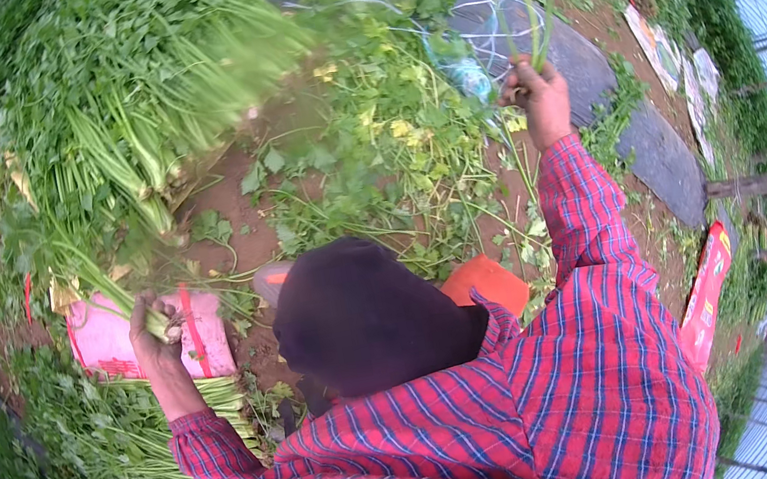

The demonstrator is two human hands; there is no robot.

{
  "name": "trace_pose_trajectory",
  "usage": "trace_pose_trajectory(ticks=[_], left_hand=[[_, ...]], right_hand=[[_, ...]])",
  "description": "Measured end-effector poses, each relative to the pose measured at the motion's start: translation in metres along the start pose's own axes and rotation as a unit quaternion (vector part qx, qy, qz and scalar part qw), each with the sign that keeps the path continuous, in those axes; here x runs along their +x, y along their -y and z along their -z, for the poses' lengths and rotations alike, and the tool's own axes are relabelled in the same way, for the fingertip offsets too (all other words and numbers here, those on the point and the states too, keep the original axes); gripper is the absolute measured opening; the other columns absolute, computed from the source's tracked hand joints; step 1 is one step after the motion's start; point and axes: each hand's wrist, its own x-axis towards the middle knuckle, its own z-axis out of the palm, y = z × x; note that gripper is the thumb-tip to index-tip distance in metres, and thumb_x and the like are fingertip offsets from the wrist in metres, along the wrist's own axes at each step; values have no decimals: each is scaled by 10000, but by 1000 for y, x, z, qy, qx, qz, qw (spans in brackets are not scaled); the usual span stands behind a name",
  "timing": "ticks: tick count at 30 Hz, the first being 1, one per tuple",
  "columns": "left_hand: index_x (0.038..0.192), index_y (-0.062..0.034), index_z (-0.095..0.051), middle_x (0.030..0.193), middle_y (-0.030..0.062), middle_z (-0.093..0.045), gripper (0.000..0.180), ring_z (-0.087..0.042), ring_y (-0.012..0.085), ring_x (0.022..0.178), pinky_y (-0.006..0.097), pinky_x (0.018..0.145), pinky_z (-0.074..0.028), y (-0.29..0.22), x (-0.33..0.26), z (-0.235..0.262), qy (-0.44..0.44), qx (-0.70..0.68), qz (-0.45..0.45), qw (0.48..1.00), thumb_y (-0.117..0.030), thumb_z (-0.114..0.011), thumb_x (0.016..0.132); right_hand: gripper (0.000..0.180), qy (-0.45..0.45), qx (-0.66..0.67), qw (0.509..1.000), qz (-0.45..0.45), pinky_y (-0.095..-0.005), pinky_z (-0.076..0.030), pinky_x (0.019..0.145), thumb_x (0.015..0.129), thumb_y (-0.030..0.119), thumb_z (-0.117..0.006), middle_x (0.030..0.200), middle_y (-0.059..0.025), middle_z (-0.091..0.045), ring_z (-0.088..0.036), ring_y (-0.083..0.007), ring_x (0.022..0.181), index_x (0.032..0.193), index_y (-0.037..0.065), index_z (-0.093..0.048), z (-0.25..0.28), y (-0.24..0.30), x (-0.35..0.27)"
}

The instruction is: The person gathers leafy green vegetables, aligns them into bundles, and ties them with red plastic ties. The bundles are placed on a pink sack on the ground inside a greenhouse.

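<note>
My left hand is closed around the pale base of a celery plant, its leafy end reaching up and left beside the large celery heap. Out to the right, my right hand pinches a few thin green celery stalks that rise from the fingers, partly blurred. Just left of that hand lies a ball of pale blue twine, with loose loops above it. Below my left hand, a pink printed sack with red straps lies next to more laid-out celery.
Loose leaves and yellowed trimmings litter the soil in the middle. Dark sheeting runs along the right, with a red package below it. An orange object sits beside a dark rounded cloth shape that hides the lower middle.
</note>
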Motion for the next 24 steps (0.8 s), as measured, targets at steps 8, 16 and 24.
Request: trace_pose_trajectory(ticks=[8,16,24], left_hand=[[937,-13,-571,715,55,-588,139,-555,163,594,287,510,-488,3,-5,-17,-70,117,-39,990,-121,-574,848],[942,-60,-486,738,28,-521,111,-489,128,574,277,497,-450,-6,-36,-48,83,-48,-107,990,-107,-551,864],[927,-41,-503,697,35,-535,130,-503,141,539,280,460,-437,-10,-39,-19,-84,4,-56,995,-98,-579,838]], right_hand=[[467,-243,-660,619,-348,-399,-497,670,846,375,-572,916,-156,-670,-640,-264,767,1116,-6,-596,349,-110,-53],[256,82,-85,977,-178,-252,-465,487,826,100,-570,727,-85,-598,-573,-151,568,1053,-19,-565,53,-195,37],[681,245,-384,890,17,-322,-457,869,718,430,-677,1064,-222,-615,-618,-293,942,1214,-4,-503,-328,-164,55]])
